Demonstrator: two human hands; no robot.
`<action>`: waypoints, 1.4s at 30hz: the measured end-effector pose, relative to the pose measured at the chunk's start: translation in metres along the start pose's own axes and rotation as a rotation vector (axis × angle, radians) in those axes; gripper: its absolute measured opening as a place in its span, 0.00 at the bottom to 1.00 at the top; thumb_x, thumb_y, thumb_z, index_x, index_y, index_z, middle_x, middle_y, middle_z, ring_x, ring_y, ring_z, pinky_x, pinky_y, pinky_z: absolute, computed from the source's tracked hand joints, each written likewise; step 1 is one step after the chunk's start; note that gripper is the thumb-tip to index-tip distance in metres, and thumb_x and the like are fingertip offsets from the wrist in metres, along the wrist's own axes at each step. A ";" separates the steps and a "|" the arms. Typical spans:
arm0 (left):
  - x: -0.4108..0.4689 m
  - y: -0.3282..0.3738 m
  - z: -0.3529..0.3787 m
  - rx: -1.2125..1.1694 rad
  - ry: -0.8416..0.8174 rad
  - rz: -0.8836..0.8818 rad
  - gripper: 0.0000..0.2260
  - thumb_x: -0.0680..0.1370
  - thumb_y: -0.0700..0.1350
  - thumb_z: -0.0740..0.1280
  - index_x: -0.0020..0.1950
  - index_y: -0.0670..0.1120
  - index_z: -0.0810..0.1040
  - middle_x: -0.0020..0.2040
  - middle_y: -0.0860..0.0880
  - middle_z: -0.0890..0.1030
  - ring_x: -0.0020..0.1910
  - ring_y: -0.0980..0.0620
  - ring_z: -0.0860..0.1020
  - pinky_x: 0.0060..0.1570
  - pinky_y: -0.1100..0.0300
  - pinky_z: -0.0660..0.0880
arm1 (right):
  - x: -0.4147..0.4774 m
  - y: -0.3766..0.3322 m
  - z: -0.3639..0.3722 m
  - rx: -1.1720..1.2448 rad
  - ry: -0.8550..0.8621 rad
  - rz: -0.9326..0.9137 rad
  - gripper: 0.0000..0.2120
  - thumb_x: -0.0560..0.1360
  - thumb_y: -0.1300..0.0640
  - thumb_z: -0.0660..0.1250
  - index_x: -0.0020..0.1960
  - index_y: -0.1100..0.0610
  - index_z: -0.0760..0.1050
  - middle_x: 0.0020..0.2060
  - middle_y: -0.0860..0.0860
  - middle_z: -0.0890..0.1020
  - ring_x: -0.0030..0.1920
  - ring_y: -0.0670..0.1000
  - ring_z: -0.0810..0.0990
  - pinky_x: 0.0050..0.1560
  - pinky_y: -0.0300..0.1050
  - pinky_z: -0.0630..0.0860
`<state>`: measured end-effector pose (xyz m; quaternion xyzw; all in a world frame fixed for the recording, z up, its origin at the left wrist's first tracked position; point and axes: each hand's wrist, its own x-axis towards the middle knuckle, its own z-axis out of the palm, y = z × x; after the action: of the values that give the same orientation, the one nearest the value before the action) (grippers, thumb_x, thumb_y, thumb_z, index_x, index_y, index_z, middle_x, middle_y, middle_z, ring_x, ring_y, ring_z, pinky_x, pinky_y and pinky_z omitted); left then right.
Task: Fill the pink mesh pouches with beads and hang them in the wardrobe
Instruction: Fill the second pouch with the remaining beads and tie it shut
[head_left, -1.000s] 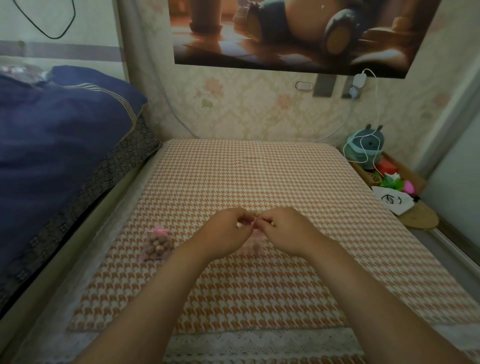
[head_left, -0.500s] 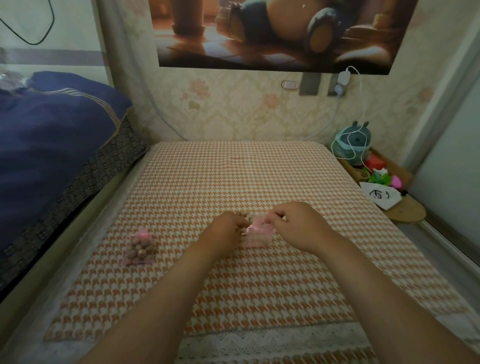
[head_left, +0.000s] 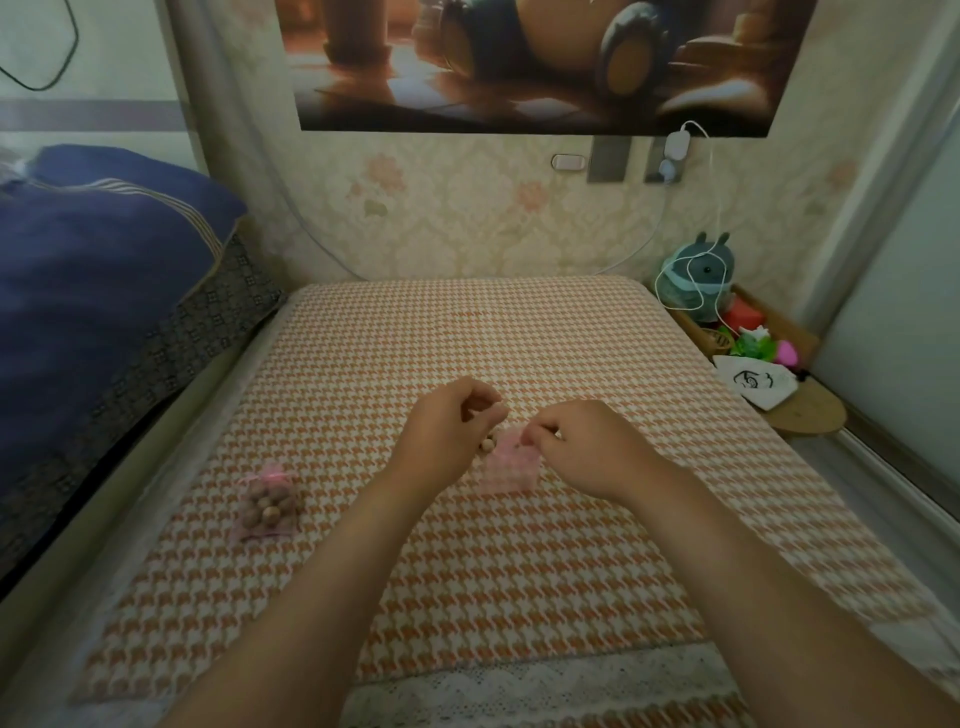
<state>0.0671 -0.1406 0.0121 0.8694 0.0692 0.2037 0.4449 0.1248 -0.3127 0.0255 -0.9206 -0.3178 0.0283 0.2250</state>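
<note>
A flat pink mesh pouch (head_left: 511, 470) lies on the orange houndstooth cloth (head_left: 467, 571) in the middle. My right hand (head_left: 582, 441) pinches its top edge. My left hand (head_left: 452, 426) hovers just left of the pouch with fingers curled; a small round bead (head_left: 487, 445) shows below its fingertips, and I cannot tell if the hand holds it. A second pink pouch (head_left: 267, 504), filled with brown beads and tied with a ribbon, rests on the cloth to the left. No wardrobe is in view.
A dark blue quilt (head_left: 104, 291) is piled on the left. At the right edge stands a wooden shelf (head_left: 800, 415) with a grey plush toy (head_left: 701, 275), a white cable and small colourful items. Wallpapered wall and a poster lie behind.
My hands have drawn apart: the left has left the pouch's mouth and lifted to the left, while the right keeps its pinch. The pouch now lies flatter on the cloth.
</note>
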 end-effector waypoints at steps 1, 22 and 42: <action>-0.002 0.007 -0.001 -0.008 -0.021 0.038 0.02 0.77 0.46 0.71 0.48 0.50 0.80 0.40 0.56 0.81 0.35 0.64 0.78 0.35 0.72 0.74 | 0.000 -0.001 -0.001 0.003 -0.005 0.000 0.15 0.81 0.48 0.60 0.48 0.51 0.84 0.41 0.49 0.85 0.42 0.51 0.82 0.45 0.54 0.80; -0.012 0.006 -0.013 0.334 -0.232 0.051 0.05 0.76 0.48 0.68 0.47 0.55 0.84 0.41 0.56 0.84 0.40 0.59 0.80 0.46 0.56 0.79 | 0.012 -0.002 0.009 0.118 -0.029 -0.016 0.14 0.79 0.48 0.62 0.45 0.52 0.84 0.40 0.48 0.86 0.42 0.49 0.83 0.46 0.57 0.82; -0.011 -0.009 -0.034 0.353 -0.256 -0.008 0.12 0.77 0.50 0.68 0.59 0.52 0.82 0.57 0.57 0.81 0.49 0.59 0.77 0.53 0.62 0.75 | 0.034 0.012 0.053 -0.073 0.001 0.158 0.03 0.76 0.52 0.69 0.48 0.44 0.80 0.44 0.43 0.83 0.43 0.47 0.80 0.40 0.44 0.74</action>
<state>0.0436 -0.1127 0.0196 0.9523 0.0502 0.0743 0.2916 0.1487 -0.2792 -0.0243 -0.9504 -0.2451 0.0339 0.1887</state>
